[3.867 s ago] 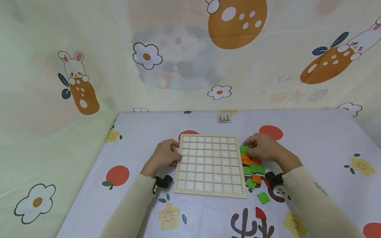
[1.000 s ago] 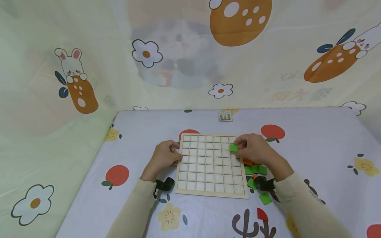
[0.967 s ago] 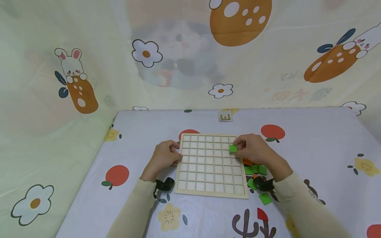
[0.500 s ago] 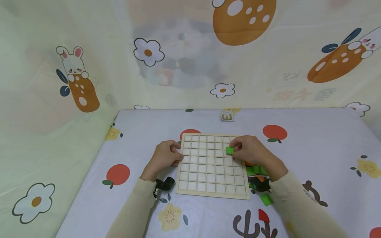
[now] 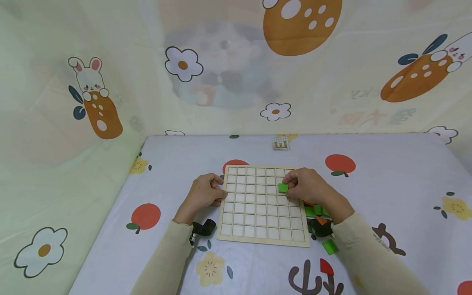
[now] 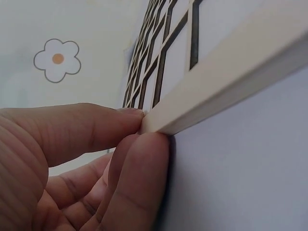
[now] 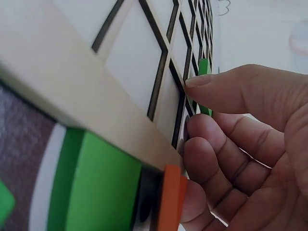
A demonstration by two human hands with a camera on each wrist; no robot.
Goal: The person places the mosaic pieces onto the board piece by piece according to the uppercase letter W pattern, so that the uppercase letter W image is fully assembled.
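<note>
A wooden grid board [image 5: 263, 241] lies flat in the middle of the table. My left hand [image 5: 200, 191] pinches its left edge; the left wrist view shows the thumb on the upper side of the rim [image 6: 216, 91] and a finger against the side. Over the right part of the grid, my right hand [image 5: 309, 187] holds a small green square tile [image 5: 283, 188] between thumb and fingers. It sits at a cell in the second column from the right, third row from the top. From the right wrist, the green tile [image 7: 204, 66] is partly hidden by the thumb.
Beside the board's right edge lie several green tiles [image 5: 310, 211] and an orange tile [image 5: 321, 221], partly covered by my right wrist and its camera. A single green tile [image 5: 330, 247] lies nearer me. A small printed grid card [image 5: 281, 143] rests at the table's back.
My right hand has brought a green tile from the pile onto the board, then shifted slightly left and toward me with it. My left hand keeps its hold on the board.
</note>
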